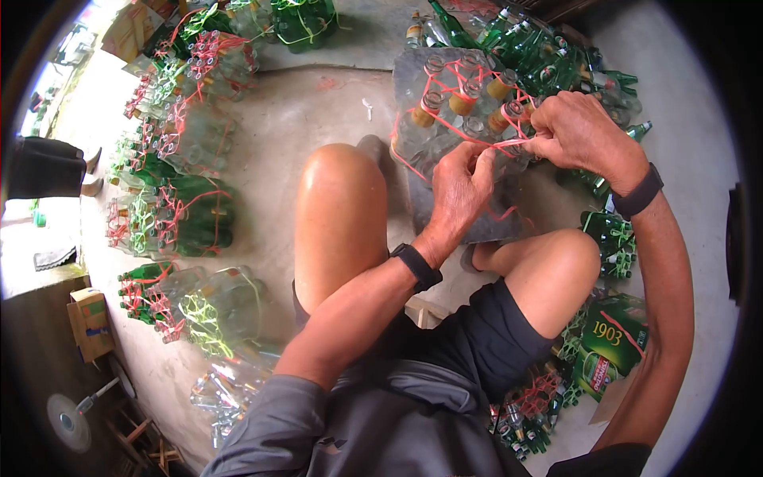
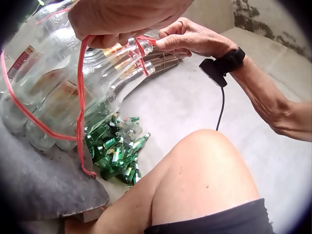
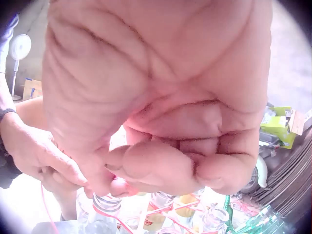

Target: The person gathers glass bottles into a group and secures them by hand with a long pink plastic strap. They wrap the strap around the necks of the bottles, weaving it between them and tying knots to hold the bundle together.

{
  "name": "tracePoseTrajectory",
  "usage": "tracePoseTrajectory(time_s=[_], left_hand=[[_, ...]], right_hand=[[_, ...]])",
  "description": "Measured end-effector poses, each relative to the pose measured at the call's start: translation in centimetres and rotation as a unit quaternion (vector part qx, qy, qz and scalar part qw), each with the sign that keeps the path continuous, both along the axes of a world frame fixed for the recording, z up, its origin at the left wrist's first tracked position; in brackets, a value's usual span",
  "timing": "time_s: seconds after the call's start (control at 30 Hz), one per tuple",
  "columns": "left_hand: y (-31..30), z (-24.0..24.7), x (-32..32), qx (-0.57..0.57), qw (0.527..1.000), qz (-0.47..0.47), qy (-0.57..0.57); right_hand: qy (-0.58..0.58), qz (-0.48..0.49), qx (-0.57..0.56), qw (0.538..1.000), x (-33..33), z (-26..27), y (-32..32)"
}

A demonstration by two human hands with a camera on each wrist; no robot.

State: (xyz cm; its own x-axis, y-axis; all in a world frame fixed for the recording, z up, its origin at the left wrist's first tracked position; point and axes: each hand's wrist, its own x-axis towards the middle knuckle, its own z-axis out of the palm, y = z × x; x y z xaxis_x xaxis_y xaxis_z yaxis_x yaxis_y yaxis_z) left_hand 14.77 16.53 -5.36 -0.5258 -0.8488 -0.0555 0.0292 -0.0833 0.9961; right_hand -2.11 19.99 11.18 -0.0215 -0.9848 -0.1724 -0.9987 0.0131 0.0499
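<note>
Clear glass bottles (image 2: 51, 105) stand packed upright in a bundle, with red plastic string (image 2: 80, 97) around their bodies and laced between their necks. At the near side of the bundle, my left hand (image 1: 462, 181) pinches the string between thumb and fingers; a loose end hangs below it in the left wrist view. Just to the right, my right hand (image 1: 582, 133) pinches the string beside a bottle mouth, its fingers curled in. The two hands' fingertips are close together. In the right wrist view, the right palm hides most of the string it holds.
The bundle rests on a dark grey slab (image 2: 44, 180). Loose green bottles (image 1: 540, 60) lie in a heap beyond it. Tied bottle bundles (image 1: 195, 211) line the left side. A green carton (image 1: 610, 338) sits at right, a fan (image 1: 70, 421) at lower left. Another person's leg (image 1: 48, 167) shows at left.
</note>
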Motion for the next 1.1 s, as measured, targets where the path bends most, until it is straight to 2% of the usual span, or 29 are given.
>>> tracePoseTrajectory(time_s=[0.2, 0.27, 0.4, 0.5, 0.7, 0.77, 0.8, 0.87, 1.03, 1.1], left_hand=[[0.6, -0.4, -0.3, -0.022, 1.000, -0.001, 0.013], [0.7, -0.8, -0.4, -0.032, 0.999, -0.001, 0.025], [0.6, -0.2, -0.3, -0.024, 1.000, -0.004, -0.018], [0.6, 0.0, -0.3, -0.032, 0.999, -0.003, -0.025], [0.5, 0.1, -0.5, -0.043, 0.999, -0.002, -0.022], [0.6, 0.1, -0.5, -0.043, 0.999, -0.001, -0.026], [0.6, -0.1, -0.6, -0.039, 0.999, 0.000, -0.021], [0.7, -0.1, -0.8, -0.036, 0.999, -0.001, -0.015], [1.0, -0.4, -1.5, -0.026, 0.999, 0.009, 0.037], [1.1, -0.4, -1.4, -0.017, 0.999, 0.005, 0.039]], right_hand=[[-0.012, -0.009, 0.015, 1.000, 0.2, 1.0, -0.2], [-0.017, -0.043, 0.037, 0.998, 0.2, 1.2, -0.4], [0.002, -0.040, 0.021, 0.999, -0.4, 1.0, -0.4], [0.005, -0.067, 0.071, 0.995, -0.4, 1.4, -0.7], [0.000, -0.016, -0.047, 0.999, -0.9, 0.8, 0.2], [-0.016, -0.080, 0.053, 0.995, -0.4, 1.8, -0.6], [-0.016, -0.080, 0.053, 0.995, -0.9, 1.5, -0.6], [-0.112, -0.083, -0.011, 0.990, -2.7, 0.5, -0.6], [-0.143, -0.112, -0.040, 0.983, -4.2, -1.7, -0.8], [-0.171, -0.128, -0.085, 0.973, -4.4, -3.4, -1.0]])
